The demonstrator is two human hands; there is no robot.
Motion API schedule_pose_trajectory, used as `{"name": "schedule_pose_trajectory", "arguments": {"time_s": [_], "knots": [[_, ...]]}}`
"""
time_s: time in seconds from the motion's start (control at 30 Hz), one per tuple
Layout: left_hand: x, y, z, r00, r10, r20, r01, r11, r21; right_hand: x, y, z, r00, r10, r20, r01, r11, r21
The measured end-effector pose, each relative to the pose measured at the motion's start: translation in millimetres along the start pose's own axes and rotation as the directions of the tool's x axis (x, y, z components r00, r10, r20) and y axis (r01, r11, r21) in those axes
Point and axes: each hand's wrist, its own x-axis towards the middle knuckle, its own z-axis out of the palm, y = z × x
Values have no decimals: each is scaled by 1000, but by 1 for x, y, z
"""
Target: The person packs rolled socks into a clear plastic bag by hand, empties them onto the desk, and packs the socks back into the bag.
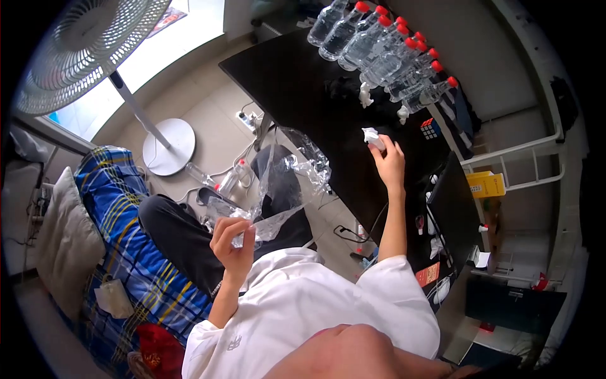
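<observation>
Pinched between the fingers of my left hand (232, 247) is the edge of a clear plastic bag (273, 218), which spreads over my knees and up toward the table's edge. Some white crumpled stuff shows through its lower part. Over the black table (271, 69), my right hand (390, 165) grips a crumpled white tissue (372, 137) with thumb and fingers. Two more crumpled tissues (366, 95) lie on the table beyond it, close to a group of clear bottles (379, 54) with red caps.
A Rubik's cube (430, 129) sits right of my hand. To the left, a standing fan (169, 146) rises from the floor, near loose bottles (235, 179) and cables. A bed with a blue plaid cover (120, 196) is beside me. A monitor (461, 208) stands at the right.
</observation>
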Motion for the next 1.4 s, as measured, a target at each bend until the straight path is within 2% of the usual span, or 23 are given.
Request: {"name": "schedule_pose_trajectory", "arguments": {"time_s": [0.07, 0.1, 0.13, 0.2, 0.27, 0.3, 0.33, 0.43, 0.53, 0.67, 0.73, 0.77, 0.8, 0.9, 0.93, 1.0, 1.03, 1.1, 1.27, 1.33, 1.4], "knots": [[-3, 1, 0, 999, -31, -16, 31, 1000, 4, -3, 4, -7, 996, -17, 91, -24, 904, 427], [-6, -1, 0, 999, -29, -13, 29, 1000, 11, -6, -19, -28, 974, -87, 209, -83, 721, 688], [-6, -3, -3, 1000, -24, 0, 24, 999, 21, -14, -46, -47, 916, -93, 389, -314, 438, 843], [-5, -4, 0, 1000, -27, 14, 27, 1000, -9, -24, -64, -54, 812, -353, 465, -345, 353, 870], [-6, -3, 5, 999, -25, 29, 26, 999, -30, -15, -92, -62, 633, -581, 511, -21, 648, 762], [-4, -1, 7, 999, -8, 50, 10, 999, -45, -7, -119, -72, 520, -575, 632, 45, 757, 652], [-3, 3, 9, 999, -4, 49, 6, 999, -54, -10, -124, -64, 493, -534, 687, 98, 819, 566], [-3, 6, 9, 997, 23, 69, -20, 999, -42, -9, -148, -53, 507, -417, 754, 139, 903, 406], [-4, 6, 5, 997, 49, 63, -47, 998, -40, -6, -157, -58, 576, -395, 715, 244, 919, 311], [-5, 5, 1, 999, 26, 34, -25, 999, -47, -6, -161, -57, 527, -415, 741, 142, 903, 405], [-5, 3, 1, 1000, 9, 27, -8, 999, -48, -8, -161, -54, 451, -431, 781, 86, 892, 443], [-5, 4, 2, 1000, 6, 27, -5, 999, -51, -10, -161, -51, 441, -385, 811, 96, 918, 384], [-3, 5, 1, 999, 7, 39, -5, 999, -46, -10, -163, -50, 439, -384, 812, 97, 919, 382], [-2, 2, 0, 999, 14, 45, -12, 999, -38, -9, -167, -50, 535, -334, 776, 138, 941, 309], [-3, 1, -1, 999, 17, 45, -15, 999, -39, -10, -166, -48, 534, -335, 776, 141, 941, 309], [-2, 1, -2, 999, 16, 42, -14, 999, -40, -13, -165, -46, 649, -387, 655, 135, 906, 401], [-1, 1, -2, 999, 14, 41, -12, 999, -41, -12, -165, -46, 649, -385, 656, 136, 907, 398], [1, 2, -1, 999, 14, 38, -13, 999, -43, -11, -166, -48, 577, -358, 734, 207, 934, 293], [1, -1, -3, 1000, 3, 27, -2, 999, -37, -10, -174, -54, 543, -372, 752, 240, 928, 285], [1, -1, -4, 1000, 4, 23, -3, 999, -43, -8, -173, -56, 693, -458, 557, 229, 872, 432], [-2, -2, -6, 999, 1, 33, 0, 999, -41, -4, -174, -58, 842, -447, 301, 276, 837, 473]]}}
